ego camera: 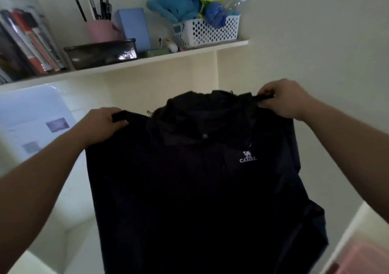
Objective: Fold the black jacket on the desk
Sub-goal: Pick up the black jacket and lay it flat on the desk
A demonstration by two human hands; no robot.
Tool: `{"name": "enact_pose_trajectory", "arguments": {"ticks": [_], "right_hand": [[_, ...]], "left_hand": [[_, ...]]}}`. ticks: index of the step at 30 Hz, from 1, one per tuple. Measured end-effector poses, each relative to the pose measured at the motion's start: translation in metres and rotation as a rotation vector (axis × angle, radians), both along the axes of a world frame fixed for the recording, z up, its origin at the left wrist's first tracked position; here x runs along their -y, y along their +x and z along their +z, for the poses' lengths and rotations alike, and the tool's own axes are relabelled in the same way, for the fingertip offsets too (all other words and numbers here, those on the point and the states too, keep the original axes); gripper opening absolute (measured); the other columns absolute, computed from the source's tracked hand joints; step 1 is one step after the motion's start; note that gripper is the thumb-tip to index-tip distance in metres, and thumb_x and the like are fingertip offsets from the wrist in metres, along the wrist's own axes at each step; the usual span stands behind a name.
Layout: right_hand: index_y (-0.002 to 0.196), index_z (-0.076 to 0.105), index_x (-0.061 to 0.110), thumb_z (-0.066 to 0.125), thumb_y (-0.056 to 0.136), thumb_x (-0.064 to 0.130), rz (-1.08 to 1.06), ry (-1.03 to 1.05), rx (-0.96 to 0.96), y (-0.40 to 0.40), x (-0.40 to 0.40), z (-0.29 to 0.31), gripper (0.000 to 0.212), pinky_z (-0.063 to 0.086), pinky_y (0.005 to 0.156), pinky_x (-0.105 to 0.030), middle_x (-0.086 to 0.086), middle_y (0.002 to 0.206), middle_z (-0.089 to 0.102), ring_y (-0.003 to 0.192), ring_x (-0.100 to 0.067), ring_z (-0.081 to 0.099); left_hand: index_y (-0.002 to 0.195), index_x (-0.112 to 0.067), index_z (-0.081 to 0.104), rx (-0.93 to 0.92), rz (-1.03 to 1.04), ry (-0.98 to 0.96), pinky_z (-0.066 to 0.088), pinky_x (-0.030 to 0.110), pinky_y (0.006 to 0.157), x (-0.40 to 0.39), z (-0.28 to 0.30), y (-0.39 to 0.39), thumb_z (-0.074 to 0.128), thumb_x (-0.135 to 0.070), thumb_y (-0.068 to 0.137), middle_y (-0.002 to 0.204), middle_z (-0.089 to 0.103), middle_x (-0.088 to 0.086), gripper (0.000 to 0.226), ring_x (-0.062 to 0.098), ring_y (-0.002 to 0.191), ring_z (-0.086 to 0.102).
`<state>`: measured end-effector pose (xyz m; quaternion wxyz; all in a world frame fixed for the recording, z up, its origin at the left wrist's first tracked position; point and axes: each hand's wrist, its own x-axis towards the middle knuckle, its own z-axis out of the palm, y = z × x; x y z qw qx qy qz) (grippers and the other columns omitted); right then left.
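The black jacket (189, 189) hangs upright in the air in front of me, its front toward the camera, a white camel logo on the chest and the hood bunched at the top. My left hand (103, 126) pinches its left shoulder. Gripping the right shoulder, a little higher, is my right hand (282, 99). The jacket's lower part runs out of the frame at the bottom. The pale desk surface (69, 210) lies below and behind it, mostly hidden.
A wall shelf (147, 60) above carries books (25, 44), a pink pen cup (101, 30), a dark box (101, 52), and a white basket (206, 31) with blue plush toys. A lit screen (31, 118) glows at the left. A pinkish container (362, 257) sits at lower right.
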<state>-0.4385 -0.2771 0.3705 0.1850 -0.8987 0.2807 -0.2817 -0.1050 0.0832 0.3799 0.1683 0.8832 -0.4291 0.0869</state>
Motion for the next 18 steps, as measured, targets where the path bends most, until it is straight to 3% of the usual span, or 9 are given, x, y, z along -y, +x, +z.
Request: {"name": "enact_pose_trajectory", "arguments": {"ticks": [4,7,10,13,16,18], "right_hand": [[0.098,0.075,0.029,0.073,0.086,0.027,-0.034,-0.102,-0.226,0.030,0.012,-0.060,0.013,0.055,0.079,-0.036,-0.008,0.095,0.075,0.093,-0.032,0.068],[0.100,0.071,0.034,0.065,0.091,0.033,-0.059,-0.105,-0.332,0.052,0.016,-0.099,0.011,0.056,0.074,-0.040,-0.009,0.096,0.069,0.088,-0.034,0.066],[0.101,0.067,0.036,0.060,0.094,0.037,-0.089,-0.144,-0.417,0.076,0.029,-0.132,0.010,0.053,0.070,-0.039,-0.010,0.099,0.066,0.088,-0.037,0.066],[0.103,0.067,0.037,0.059,0.095,0.038,-0.134,-0.131,-0.457,0.105,0.055,-0.159,0.011,0.046,0.069,-0.037,-0.009,0.102,0.065,0.092,-0.037,0.065],[0.107,0.071,0.035,0.061,0.093,0.038,-0.188,-0.138,-0.482,0.143,0.080,-0.190,0.017,0.051,0.075,-0.039,-0.009,0.109,0.060,0.104,-0.037,0.059],[0.110,0.073,0.030,0.057,0.089,0.039,-0.291,-0.046,-0.486,0.171,0.093,-0.217,0.028,0.047,0.073,-0.037,-0.009,0.112,0.056,0.107,-0.036,0.056]], "left_hand": [[0.106,-0.027,0.062,-0.082,0.071,0.134,0.053,0.042,0.082,0.023,-0.064,0.045,0.062,-0.049,0.097,0.099,0.070,0.006,0.024,0.032,0.097,0.065],[0.100,-0.024,0.047,-0.091,0.088,0.169,0.049,0.042,0.070,0.042,-0.108,0.068,0.060,-0.049,0.098,0.082,0.059,0.000,0.028,0.032,0.087,0.063],[0.105,-0.025,0.042,-0.060,0.094,0.187,0.047,0.040,0.067,0.061,-0.144,0.089,0.057,-0.049,0.099,0.082,0.056,-0.001,0.029,0.029,0.080,0.059],[0.100,-0.032,0.045,-0.070,0.096,0.237,0.046,0.038,0.066,0.084,-0.173,0.121,0.055,-0.056,0.097,0.084,0.059,-0.002,0.026,0.027,0.080,0.059],[0.094,-0.038,0.050,-0.133,0.091,0.261,0.053,0.043,0.073,0.112,-0.203,0.162,0.054,-0.055,0.097,0.086,0.060,-0.001,0.018,0.028,0.084,0.062],[0.091,-0.039,0.061,-0.144,0.090,0.264,0.058,0.044,0.073,0.132,-0.227,0.189,0.057,-0.057,0.093,0.088,0.060,0.005,0.018,0.032,0.084,0.066]]}}
